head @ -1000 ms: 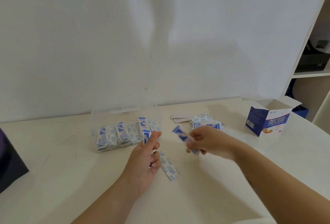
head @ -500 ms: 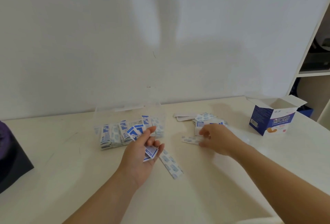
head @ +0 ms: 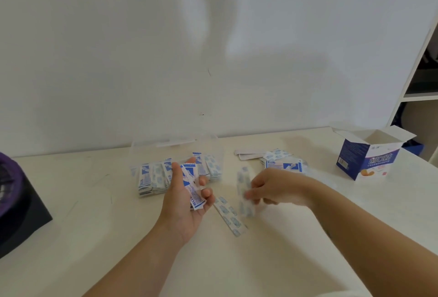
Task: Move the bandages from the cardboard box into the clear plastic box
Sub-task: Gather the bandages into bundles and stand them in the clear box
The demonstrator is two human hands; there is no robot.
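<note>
On the bench (head: 83, 202) the clear plastic box (head: 175, 144) holds packed bandages (head: 154, 178), the left grip (head: 187, 202) cups several wrapped strips (head: 193, 189) in half-curled fingers, one loose strip (head: 228, 216) lies beside it, the right grip (head: 277, 189) pinches a blurred bandage (head: 245, 190), and a loose pile (head: 282, 163) and the open cardboard box (head: 365, 161) sit farther right.

L hand (head: 181, 209) holds bandage stack (head: 193, 193) | R hand (head: 278, 187) pinches blurred bandage strip (head: 244, 190) | both above table (head: 94, 225)

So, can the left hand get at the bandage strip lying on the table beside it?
Probably, but awkwardly: the table strip lies uncovered right beside the left hand, whose curled fingers hold a stack of bandages.
</note>
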